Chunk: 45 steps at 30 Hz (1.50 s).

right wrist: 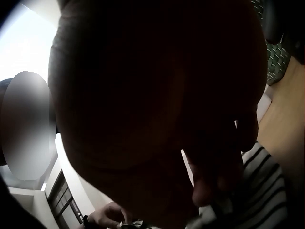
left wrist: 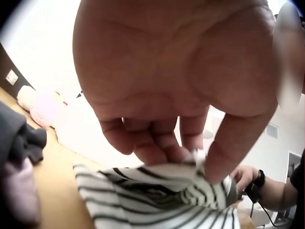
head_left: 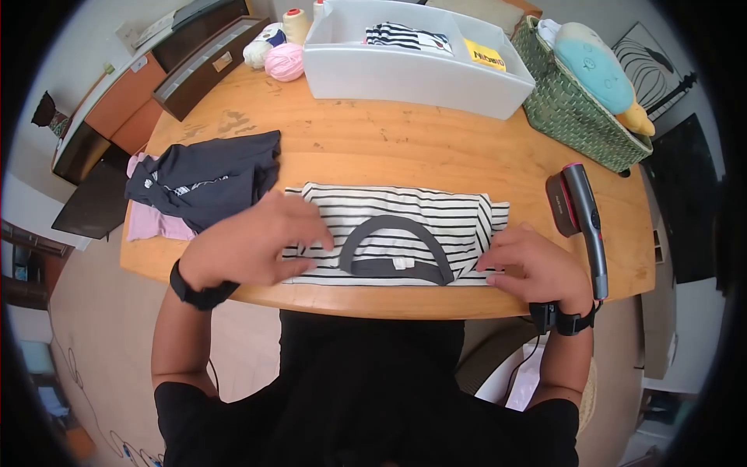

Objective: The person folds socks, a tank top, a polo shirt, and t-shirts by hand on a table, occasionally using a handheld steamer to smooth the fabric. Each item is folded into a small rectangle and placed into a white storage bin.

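A black-and-white striped shirt (head_left: 405,202) lies folded at the table's front edge, its dark grey neckband (head_left: 393,223) facing up. My left hand (head_left: 261,237) is over its left side; in the left wrist view the thumb and fingers of that hand (left wrist: 186,162) pinch a raised bunch of the striped cloth (left wrist: 157,191). At the shirt's right side, my right hand (head_left: 537,265) has its fingertips on the cloth. The right wrist view is dark, but the right hand (right wrist: 202,195) appears to pinch the striped fabric (right wrist: 264,191) there.
Dark grey clothing (head_left: 218,175) lies over pink cloth (head_left: 156,222) on the left. A handheld steamer (head_left: 583,218) is at the right. Along the back stand yarn balls (head_left: 285,62), a white divided box (head_left: 412,86) and a green woven basket (head_left: 572,117).
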Each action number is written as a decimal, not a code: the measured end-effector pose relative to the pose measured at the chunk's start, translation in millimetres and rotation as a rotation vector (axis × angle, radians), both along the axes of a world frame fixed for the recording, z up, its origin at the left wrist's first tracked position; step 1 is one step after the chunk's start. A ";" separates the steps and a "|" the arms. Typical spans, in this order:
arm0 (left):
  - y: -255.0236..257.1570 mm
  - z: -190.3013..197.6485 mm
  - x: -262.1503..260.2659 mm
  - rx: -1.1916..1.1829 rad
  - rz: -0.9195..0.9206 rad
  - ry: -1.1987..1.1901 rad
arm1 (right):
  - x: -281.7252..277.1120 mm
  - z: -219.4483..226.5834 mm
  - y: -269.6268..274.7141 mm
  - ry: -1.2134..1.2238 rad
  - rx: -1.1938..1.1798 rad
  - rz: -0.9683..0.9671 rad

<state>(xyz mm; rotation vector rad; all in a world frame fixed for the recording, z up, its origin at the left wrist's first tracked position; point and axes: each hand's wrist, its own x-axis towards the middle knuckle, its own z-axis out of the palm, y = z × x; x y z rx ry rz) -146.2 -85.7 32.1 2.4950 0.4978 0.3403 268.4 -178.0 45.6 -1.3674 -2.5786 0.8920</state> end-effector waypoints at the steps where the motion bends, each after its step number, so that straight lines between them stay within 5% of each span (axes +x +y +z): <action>1: -3.4 0.7 1.1 -0.004 -0.005 0.001 | -0.7 0.5 -0.2 0.001 -0.004 -0.005; 7: -5.8 -4.4 26.9 0.120 0.129 -0.065 | -37.2 2.6 21.7 0.255 0.192 -0.153; 12: -13.8 -34.4 32.9 0.280 0.162 0.272 | -32.5 -48.0 40.8 -0.173 0.330 -0.025; 16: -16.5 -38.2 30.7 0.238 0.170 0.359 | -14.7 -57.4 41.3 -0.192 0.280 -0.087; 19: -13.7 -37.7 30.1 0.237 0.159 0.359 | -6.7 -52.5 38.7 -0.153 0.302 -0.103; 24: -10.7 -37.5 31.1 0.230 0.152 0.357 | -5.5 -48.7 32.8 0.085 0.233 -0.445; 33: -0.5 -44.4 37.1 0.267 0.114 0.312 | 6.3 -65.0 20.1 0.324 0.045 -0.624; 39: 3.7 -47.2 60.7 0.295 0.040 0.162 | 8.9 -35.2 -7.4 0.431 0.156 -0.754; 43: 24.3 -30.3 65.8 0.222 0.009 -0.143 | 13.7 -4.5 -11.2 0.387 0.232 -0.767; 45: 28.8 -11.5 64.0 -0.326 0.117 -0.193 | 0.6 10.8 -7.7 0.445 0.161 -0.770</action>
